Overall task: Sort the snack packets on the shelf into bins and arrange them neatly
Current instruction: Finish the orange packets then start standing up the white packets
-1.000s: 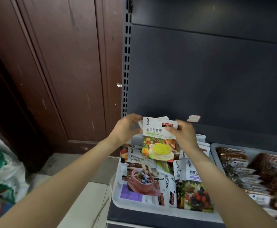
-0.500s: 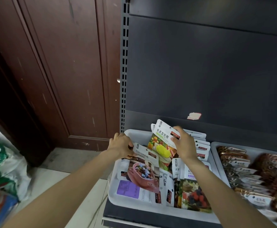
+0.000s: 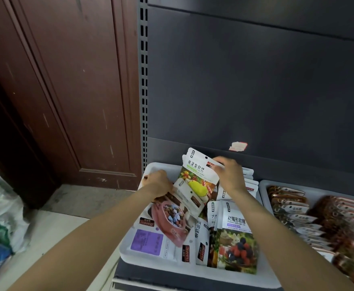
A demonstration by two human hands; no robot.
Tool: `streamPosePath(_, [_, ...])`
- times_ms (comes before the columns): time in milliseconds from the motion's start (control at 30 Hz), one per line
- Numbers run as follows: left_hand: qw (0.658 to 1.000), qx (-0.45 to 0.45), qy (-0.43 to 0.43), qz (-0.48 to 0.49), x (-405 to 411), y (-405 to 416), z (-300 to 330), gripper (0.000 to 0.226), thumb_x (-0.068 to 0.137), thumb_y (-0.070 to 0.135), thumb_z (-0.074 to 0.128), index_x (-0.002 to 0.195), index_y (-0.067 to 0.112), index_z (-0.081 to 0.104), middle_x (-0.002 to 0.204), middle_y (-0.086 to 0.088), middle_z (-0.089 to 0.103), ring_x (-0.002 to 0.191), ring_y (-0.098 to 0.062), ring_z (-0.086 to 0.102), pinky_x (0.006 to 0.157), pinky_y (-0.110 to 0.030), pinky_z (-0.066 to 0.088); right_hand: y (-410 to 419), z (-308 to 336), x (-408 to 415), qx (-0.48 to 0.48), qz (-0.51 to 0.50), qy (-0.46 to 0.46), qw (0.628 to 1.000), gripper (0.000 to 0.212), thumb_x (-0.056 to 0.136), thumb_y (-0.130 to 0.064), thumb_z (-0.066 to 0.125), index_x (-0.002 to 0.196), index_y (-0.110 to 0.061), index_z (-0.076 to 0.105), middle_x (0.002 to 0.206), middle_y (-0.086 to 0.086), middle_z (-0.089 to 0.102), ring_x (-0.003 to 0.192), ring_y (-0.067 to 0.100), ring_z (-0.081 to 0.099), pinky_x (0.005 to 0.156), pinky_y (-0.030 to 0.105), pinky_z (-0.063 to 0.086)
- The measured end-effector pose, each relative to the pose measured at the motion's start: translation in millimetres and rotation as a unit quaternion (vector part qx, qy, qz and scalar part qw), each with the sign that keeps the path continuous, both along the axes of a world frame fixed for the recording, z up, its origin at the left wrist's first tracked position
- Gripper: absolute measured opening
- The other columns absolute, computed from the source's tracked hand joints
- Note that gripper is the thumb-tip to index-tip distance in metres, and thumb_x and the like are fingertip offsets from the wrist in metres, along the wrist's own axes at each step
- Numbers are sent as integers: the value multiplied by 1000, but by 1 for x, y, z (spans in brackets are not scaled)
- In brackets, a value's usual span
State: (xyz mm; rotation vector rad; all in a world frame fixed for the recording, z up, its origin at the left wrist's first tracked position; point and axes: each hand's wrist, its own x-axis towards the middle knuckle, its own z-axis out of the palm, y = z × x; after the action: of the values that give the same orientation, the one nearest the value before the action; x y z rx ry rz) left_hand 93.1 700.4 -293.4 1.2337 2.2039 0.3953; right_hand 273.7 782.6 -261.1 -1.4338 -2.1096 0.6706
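Packets (image 3: 195,181) at frame centre were pinched by the right hand (image 3: 230,177), the left hand (image 3: 159,182) gripping another, probably for sorting.

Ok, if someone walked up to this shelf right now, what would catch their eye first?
Probably the yellow-fruit packet tilted up at the back of the left bin, pinched at its top by the right hand while the left hand grips a packet edge beside it. Next, the berry packet lying at the bin's front right, and the brown packets filling the right bin.
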Motion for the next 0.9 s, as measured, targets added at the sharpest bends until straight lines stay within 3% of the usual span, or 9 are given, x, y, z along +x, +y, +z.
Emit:
streamPosePath(67, [992, 89, -81, 24, -5, -1, 8, 8, 88, 11, 64, 90, 7, 70, 95, -9, 70, 90, -24, 66, 76, -26, 51, 5, -2, 2, -13, 14, 6, 1000, 25, 95, -8, 50, 112, -8, 67, 112, 6, 68, 98, 19, 61, 60, 22, 40])
streamPosePath(133, [968, 180, -167, 51, -10, -5, 18, 10, 88, 9, 66, 78, 11, 63, 78, -3, 67, 71, -18, 64, 63, -23, 51, 8, -2, 6, -43, 26, 24, 998, 25, 97, -10, 46, 112, -8, 66, 104, 4, 67, 96, 20, 61, 67, 26, 47])
streamPosePath(200, [922, 252, -284, 73, -9, -9, 28, 13, 87, 8, 65, 77, 10, 57, 69, -2, 65, 59, -15, 62, 53, -24, 49, 10, -2, 9, -82, 34, 64, 994, 26, 100, -18, 43, 106, -7, 66, 95, 3, 66, 93, 22, 63, 78, 35, 52])
streamPosePath(300, [890, 295, -333, 99, 5, -5, 33, 15, 87, 6, 65, 78, 12, 54, 65, 1, 61, 48, -6, 57, 41, -15, 42, 4, 0, 12, -100, 62, 101, 988, 25, 96, -31, 53, 98, -11, 68, 89, 4, 71, 82, 14, 65, 73, 32, 49])
streamPosePath(433, [928, 254, -261, 78, 14, 3, 33, 11, 88, 7, 65, 84, 13, 56, 83, -4, 66, 59, -6, 61, 51, -15, 48, 1, 0, 12, -82, 72, 70, 992, 5, 86, -17, 67, 89, -13, 69, 86, 0, 71, 76, 17, 68, 65, 37, 55])
streamPosePath(500, [975, 182, -115, 49, 2, -1, 31, 13, 89, 8, 64, 100, 12, 60, 105, -8, 66, 84, -14, 63, 72, -19, 52, 5, -2, 8, -40, 63, 37, 996, 6, 88, -14, 65, 89, -11, 71, 89, 3, 72, 76, 19, 67, 62, 37, 53])
streamPosePath(600, [994, 11, 106, 22, -18, -20, 26, 55, 84, 31, 70, 130, 9, 47, 131, -13, 47, 123, -30, 44, 101, -39, 43, 7, -2, 1, 15, 39, 29, 999, 11, 88, -15, 64, 95, -11, 73, 95, 4, 73, 79, 20, 66, 59, 31, 49])
streamPosePath(767, [995, -63, 30, 77, -36, -36, 7, 67, 66, 51, 79, 116, 10, 61, 110, -12, 62, 102, -29, 60, 90, -42, 51, 5, -6, -7, 42, 25, -9, 999, 15, 90, -19, 63, 100, -12, 71, 102, 2, 73, 84, 20, 67, 61, 26, 48])
streamPosePath(900, [992, -30, 72, 96, -24, -40, 9, 62, 76, 43, 76, 120, 7, 51, 121, -14, 49, 112, -32, 52, 95, -41, 47, 4, -6, -10, 22, 58, -19, 998, 17, 90, -18, 63, 104, -9, 70, 108, 4, 71, 92, 19, 68, 56, 18, 42])
